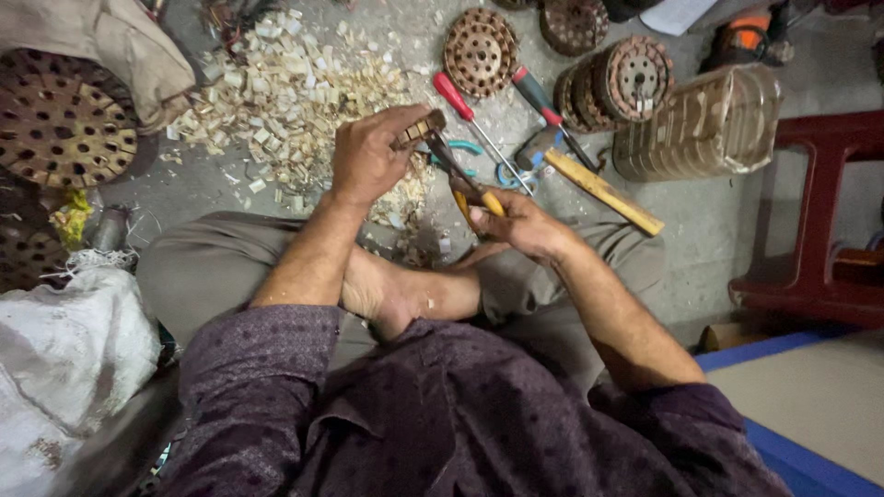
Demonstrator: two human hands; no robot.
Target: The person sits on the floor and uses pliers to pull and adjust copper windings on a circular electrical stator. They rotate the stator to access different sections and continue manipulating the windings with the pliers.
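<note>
A person sits cross-legged on a grey concrete floor (737, 230), seen from above, working over their lap. The left hand (368, 156) is closed in a firm grip around a small brown slotted metal piece (420, 127), held at the fingertips. The right hand (516, 221) is closed around the yellow handles of a pair of pliers (465, 179), whose dark jaws reach up to the slotted piece and meet it just beside the left grip.

Just beyond the left grip lies a wide pile of pale chips and strips (276, 92), with more scattered directly beneath the two hands. Judging by its size, a good deal of material already appears to be stripped out. Beyond the right grip, two red-handled screwdrivers (460, 101), a blue-handled tool (511, 170) and a wooden-handled hammer (599, 189) lie on the floor.

Farther out from the right grip sit round perforated rusty discs (479, 51), a stack of similar discs (612, 87) and a ribbed cylindrical core (700, 129); a larger perforated disc (60, 120) lies well to the left of the left grip. Some of its holes seem to hold pale filling, so more pieces look left to work on, though it is unclear which are finished. A white sack (64, 350) rests near the left elbow and a dark red stool (820, 212) stands well out to the right.
</note>
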